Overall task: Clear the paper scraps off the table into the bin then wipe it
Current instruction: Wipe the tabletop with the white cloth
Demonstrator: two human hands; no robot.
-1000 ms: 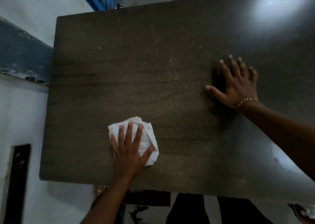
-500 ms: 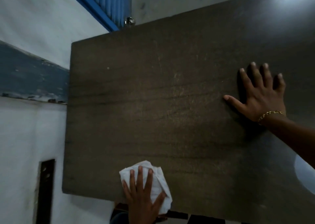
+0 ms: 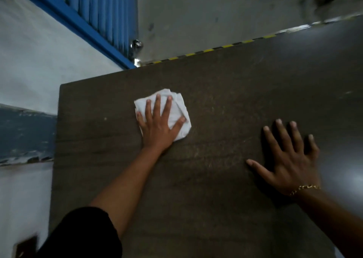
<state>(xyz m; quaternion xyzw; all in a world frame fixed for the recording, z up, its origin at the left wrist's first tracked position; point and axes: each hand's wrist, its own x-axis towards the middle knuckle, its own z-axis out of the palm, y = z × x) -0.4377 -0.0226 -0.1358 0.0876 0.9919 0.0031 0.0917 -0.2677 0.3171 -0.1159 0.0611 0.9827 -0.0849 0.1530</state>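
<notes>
Nearest you, your right hand [image 3: 288, 159] lies flat and open on the table [image 3: 216, 208], holding nothing. Beyond it to the left, your left hand [image 3: 158, 124] presses spread fingers onto the white cloth [image 3: 176, 108]. It looks soft and light, likely to bunch: press through its middle.

No legible text, label, number or sign anywhere.

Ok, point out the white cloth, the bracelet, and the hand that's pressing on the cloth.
white cloth [image 3: 179, 108], head view, on the bare right part beside the fingers.
bracelet [image 3: 304, 188], head view, on the gold chain at the right wrist.
left hand [image 3: 157, 126], head view, on the back of the hand.
</notes>
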